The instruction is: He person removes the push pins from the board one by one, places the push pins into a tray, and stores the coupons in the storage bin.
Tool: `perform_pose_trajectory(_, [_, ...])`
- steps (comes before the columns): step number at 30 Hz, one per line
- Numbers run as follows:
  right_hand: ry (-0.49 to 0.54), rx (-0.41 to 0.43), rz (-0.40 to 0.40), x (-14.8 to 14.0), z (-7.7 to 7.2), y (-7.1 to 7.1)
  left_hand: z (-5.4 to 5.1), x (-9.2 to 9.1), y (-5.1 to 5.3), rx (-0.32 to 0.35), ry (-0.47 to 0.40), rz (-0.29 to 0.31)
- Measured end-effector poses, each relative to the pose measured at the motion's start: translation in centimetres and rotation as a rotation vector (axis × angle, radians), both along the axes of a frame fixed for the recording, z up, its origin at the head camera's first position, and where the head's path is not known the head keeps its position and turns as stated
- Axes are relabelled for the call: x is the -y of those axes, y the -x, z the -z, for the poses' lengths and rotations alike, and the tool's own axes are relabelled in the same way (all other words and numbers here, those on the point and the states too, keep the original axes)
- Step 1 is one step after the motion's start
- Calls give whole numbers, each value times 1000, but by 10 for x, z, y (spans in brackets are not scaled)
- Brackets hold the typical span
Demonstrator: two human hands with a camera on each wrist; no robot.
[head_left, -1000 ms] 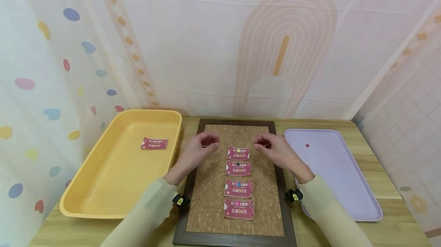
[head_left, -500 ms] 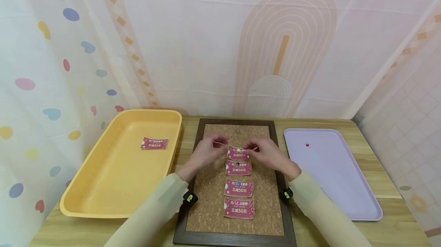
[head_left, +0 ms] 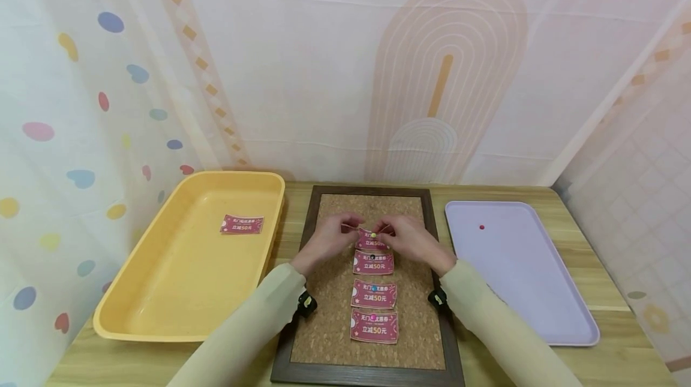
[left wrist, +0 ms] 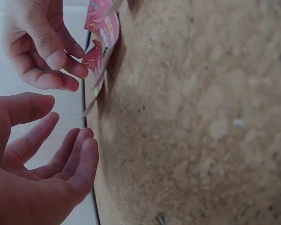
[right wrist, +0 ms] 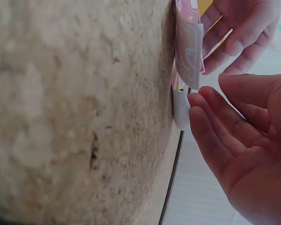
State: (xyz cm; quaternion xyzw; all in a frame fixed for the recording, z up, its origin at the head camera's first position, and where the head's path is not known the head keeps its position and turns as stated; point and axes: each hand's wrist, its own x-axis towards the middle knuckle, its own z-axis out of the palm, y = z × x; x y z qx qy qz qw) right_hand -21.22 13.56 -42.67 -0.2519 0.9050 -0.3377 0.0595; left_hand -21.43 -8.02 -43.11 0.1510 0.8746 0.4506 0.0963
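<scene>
Four red coupons run in a column down the cork board (head_left: 324,339), each bearing a coloured pin. At the top coupon (head_left: 372,243), with its yellow pin (head_left: 373,235), my left hand (head_left: 332,240) is at the left edge and my right hand (head_left: 412,240) at the right. In the left wrist view, my left hand (left wrist: 47,164) has its thumb apart from loosely bent fingers, nothing between them. My right hand (right wrist: 253,131) in the right wrist view is likewise relaxed beside the lifted edges of coupons (right wrist: 189,51). Whether fingertips touch paper, I cannot tell.
At the left stands a yellow tray (head_left: 178,291) with one red coupon (head_left: 242,224) in it. A lilac tray (head_left: 534,279) at the right holds a small red pin (head_left: 482,227). A dark frame (head_left: 367,375) edges the board; a patterned curtain (head_left: 313,75) hangs behind.
Both hands have moved inward toward each other, from beside the board's top coupon to its side edges. The coupons, pins and trays have stayed in place.
</scene>
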Motion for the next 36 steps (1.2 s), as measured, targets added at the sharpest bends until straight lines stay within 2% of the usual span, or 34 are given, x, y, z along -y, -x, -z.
perform_pose_trajectory(5, [-36,9,36,3,1,3,5,-2,5,3,42,-11])
perform_pose_trajectory(8, [-65,6,43,5,2,4,9,-3,9,-19,68,-11])
perform_pose_trajectory(16, [-132,18,61,11,3,9,12,-7,12,-49,125,4])
perform_pose_trajectory(21, [-153,35,59,11,4,13,12,-7,13,-41,127,15])
perform_pose_trajectory(32, [-122,73,28,8,5,18,7,-3,13,10,102,16])
perform_pose_trajectory(36, [-120,81,8,6,6,20,8,-3,13,41,79,13])
